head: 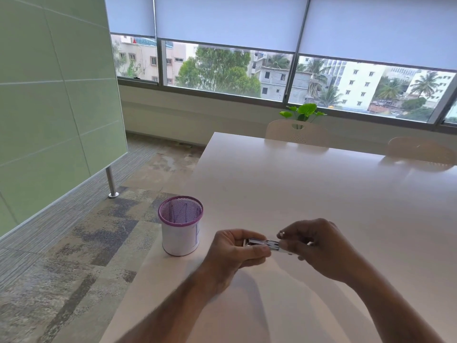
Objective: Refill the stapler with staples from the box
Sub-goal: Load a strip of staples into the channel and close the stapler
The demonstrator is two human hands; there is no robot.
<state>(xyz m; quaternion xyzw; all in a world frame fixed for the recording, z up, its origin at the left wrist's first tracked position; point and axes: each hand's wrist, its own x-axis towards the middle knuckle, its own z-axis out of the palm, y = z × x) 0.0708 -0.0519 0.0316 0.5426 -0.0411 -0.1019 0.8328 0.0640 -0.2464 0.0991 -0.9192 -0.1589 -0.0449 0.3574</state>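
Head view, left to right. At the near left corner of the white bench (309, 189) stands a mesh pen cup (180, 229) with a purple rim, apart from both hands. To its right the left hand (237, 253) is curled round one end of a small metallic object, thumb laid along its near side. This object is taken to be the stapler (263, 243), or its staple channel; too little shows between the fingers to say which part. It is held in the air above the bench, bridging the two hands. The right hand (319, 246) closes on its other end, with fingertips (282, 235) pinched just above it; whether they hold a strip of staples cannot be told. The box of staples is not visible.

Handling, as judged: the stapler looks small, rigid and light, so a firm pinch on its flat sides by one hand should steady it. Smooth metal faces may slip, and a spring-loaded pusher could snap back on a finger. A staple strip is light but brittle along its glued joints; it is best held by its long edges, kept straight and slid in without bending.

Behind the bench stand two pale chairs (296, 133) and a green plant (303, 112) at the window.
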